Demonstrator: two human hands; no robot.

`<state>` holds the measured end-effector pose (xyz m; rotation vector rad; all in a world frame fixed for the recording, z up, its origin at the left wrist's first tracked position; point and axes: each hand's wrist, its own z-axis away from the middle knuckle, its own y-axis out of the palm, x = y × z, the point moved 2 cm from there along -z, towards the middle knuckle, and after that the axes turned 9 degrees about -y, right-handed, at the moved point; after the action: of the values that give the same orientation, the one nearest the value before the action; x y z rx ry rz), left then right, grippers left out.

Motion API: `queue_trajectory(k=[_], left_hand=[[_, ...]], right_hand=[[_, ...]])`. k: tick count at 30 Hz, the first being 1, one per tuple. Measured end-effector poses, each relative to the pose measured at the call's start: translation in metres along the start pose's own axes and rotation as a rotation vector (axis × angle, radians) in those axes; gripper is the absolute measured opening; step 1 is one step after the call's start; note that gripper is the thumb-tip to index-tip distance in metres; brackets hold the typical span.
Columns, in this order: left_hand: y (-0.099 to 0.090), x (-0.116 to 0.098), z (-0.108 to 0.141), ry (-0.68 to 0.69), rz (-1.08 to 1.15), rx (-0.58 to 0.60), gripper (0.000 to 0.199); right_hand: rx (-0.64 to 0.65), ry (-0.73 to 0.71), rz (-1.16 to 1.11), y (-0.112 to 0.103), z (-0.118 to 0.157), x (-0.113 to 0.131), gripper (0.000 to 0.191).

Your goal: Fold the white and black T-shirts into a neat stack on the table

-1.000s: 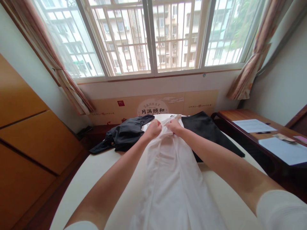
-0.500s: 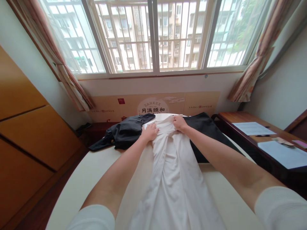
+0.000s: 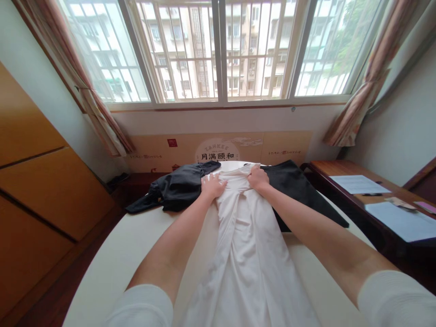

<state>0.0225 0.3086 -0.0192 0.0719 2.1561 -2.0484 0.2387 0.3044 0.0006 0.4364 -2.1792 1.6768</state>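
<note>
A long white garment (image 3: 243, 236), wrinkled along its middle, stretches over the round white table (image 3: 102, 263) toward me. Whether it is trousers or a skirt I cannot tell. At its far left edge my left hand (image 3: 213, 185) lies with the fingers spread over the cloth. My right hand (image 3: 258, 177) is closed round the far right corner of the same garment, its fingers curled on the cloth. Left of my left hand lies a bunched black garment (image 3: 180, 187). Beyond my right forearm a flat black piece of clothing (image 3: 293, 181) lies partly hidden under the arm and the white cloth.
A wooden side table (image 3: 327, 169) on the right bears paper sheets (image 3: 361, 184) and a dark pen (image 3: 372, 194). Behind the table is a printed board (image 3: 286, 143) below a barred window (image 3: 221, 54). Wooden cabinets (image 3: 37, 172) stand at the left.
My right hand has shifted slightly to the right and nearer, with the garment's edge in it. The left hand has moved very little and stays spread on the cloth.
</note>
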Motion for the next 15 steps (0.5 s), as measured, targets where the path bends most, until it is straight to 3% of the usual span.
queue_trajectory(k=[4, 6, 10, 15], left_hand=[[-0.02, -0.007, 0.029, -0.002, -0.026, -0.192, 0.053], [-0.033, -0.004, 0.058, 0.046, -0.033, -0.197, 0.045], [-0.059, 0.016, 0.148, 0.179, -0.044, 0.08, 0.042], [-0.081, 0.052, 0.276, 0.144, -0.098, 0.411, 0.049]], right_hand=[[0.023, 0.037, 0.021, 0.0, 0.0, 0.0, 0.036], [0.037, 0.048, 0.013, 0.001, -0.004, -0.002, 0.045], [0.074, 0.102, -0.016, 0.001, -0.013, -0.007, 0.05], [0.067, 0.153, -0.015, 0.003, -0.018, -0.011, 0.043]])
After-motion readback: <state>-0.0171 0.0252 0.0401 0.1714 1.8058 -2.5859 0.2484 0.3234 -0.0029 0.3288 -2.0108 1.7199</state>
